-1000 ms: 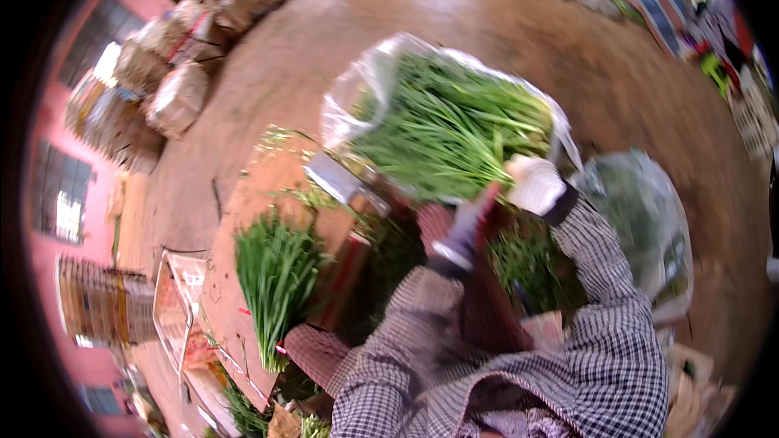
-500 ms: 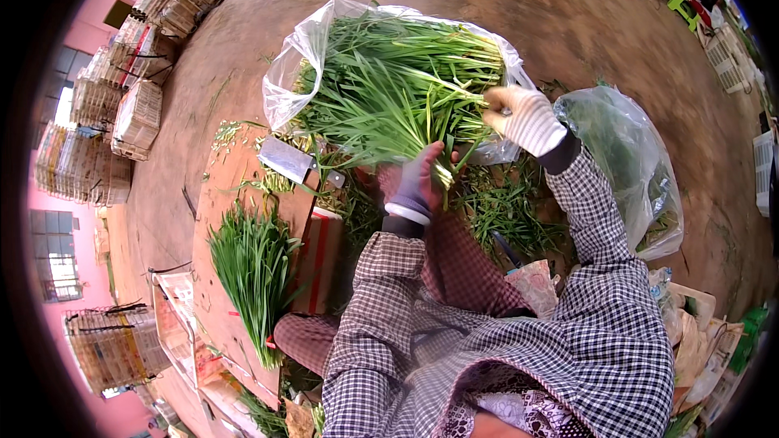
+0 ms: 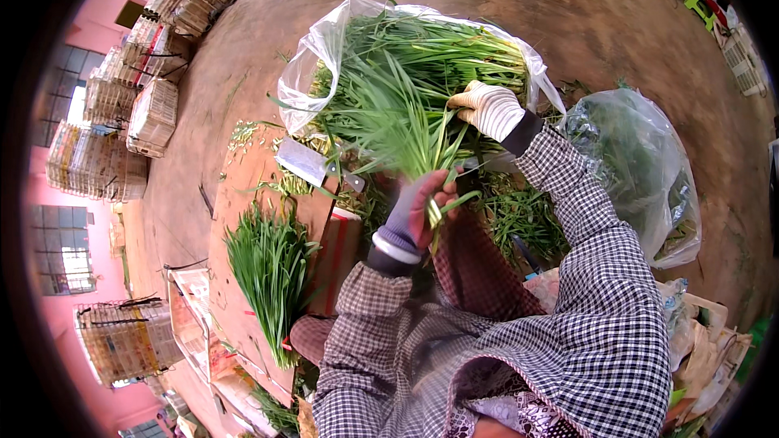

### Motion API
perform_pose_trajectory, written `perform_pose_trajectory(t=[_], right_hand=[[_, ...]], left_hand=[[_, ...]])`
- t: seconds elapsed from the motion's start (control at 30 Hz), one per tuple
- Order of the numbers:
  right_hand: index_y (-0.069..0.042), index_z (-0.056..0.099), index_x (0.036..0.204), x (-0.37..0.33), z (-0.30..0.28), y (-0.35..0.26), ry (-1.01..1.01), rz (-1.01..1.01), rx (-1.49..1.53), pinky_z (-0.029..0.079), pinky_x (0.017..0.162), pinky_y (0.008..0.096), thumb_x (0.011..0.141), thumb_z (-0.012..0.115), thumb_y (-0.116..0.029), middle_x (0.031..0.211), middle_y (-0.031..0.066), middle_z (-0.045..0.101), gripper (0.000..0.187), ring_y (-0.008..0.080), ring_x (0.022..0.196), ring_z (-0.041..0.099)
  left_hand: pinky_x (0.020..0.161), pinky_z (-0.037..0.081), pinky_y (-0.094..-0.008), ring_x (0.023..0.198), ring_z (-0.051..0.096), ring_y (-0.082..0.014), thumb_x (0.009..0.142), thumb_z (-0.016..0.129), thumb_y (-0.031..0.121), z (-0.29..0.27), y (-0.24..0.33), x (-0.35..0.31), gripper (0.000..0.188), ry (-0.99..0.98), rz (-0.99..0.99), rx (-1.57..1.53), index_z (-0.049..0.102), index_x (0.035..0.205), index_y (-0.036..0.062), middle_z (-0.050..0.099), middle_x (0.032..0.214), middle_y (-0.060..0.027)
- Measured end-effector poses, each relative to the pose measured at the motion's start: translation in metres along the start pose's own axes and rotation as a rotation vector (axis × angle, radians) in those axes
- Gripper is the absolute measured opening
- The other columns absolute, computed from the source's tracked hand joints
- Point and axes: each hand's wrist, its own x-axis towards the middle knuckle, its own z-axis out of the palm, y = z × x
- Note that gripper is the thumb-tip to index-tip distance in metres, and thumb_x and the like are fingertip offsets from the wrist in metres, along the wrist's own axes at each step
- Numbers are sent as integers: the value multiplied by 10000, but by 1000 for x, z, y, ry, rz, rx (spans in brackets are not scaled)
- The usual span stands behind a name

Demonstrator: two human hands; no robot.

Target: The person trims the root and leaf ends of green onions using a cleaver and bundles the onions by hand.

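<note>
My left hand point(image 3: 414, 215), in a purple-grey glove, is closed around the pale stem ends of a bunch of garlic chives point(image 3: 406, 126). Its leaves fan out away from me over an open clear plastic bag point(image 3: 312, 73) full of more chives point(image 3: 454, 53). In a striped white glove, my right hand point(image 3: 491, 109) pinches a thin leaf or stalk at the bunch's right side. A cleaver point(image 3: 302, 162) lies on the board point(image 3: 264, 146) to the left. Nearer me on that board rests a tied bundle of chives point(image 3: 268, 259).
Loose trimmed leaves point(image 3: 527, 215) litter the floor right of my knee. Beyond them stands a clear bag of greens point(image 3: 637, 162). A box with red tape point(image 3: 341, 251) sits beside the board. Stacked crates point(image 3: 97, 154) line the left wall.
My left hand has drawn the bunch toward me and down. My right hand has moved left from the bag's stem ends to the bunch. The view has shifted slightly.
</note>
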Motion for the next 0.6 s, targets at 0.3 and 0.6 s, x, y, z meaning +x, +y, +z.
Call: perform_pose_trajectory(t=[0.3,0.6], right_hand=[[-138,669,1066,16,-3,9,-63,151,-123,489,795,442,819,634,-246,1026,202,585,272,359,919,604],[-66,581,1162,-16,-42,-58,253,39,-36,503,771,428,783,681,-295,1018,202,596,454,348,912,614]], left_hand=[[507,342,-183,528,367,-25,924,510,188,14,40,-152,475,193,268,185,408,1290,-97,462,730,22],[543,500,-258,592,531,-77,863,631,123,-56,37,-151,267,462,518,174,597,1101,7,610,767,-10]])
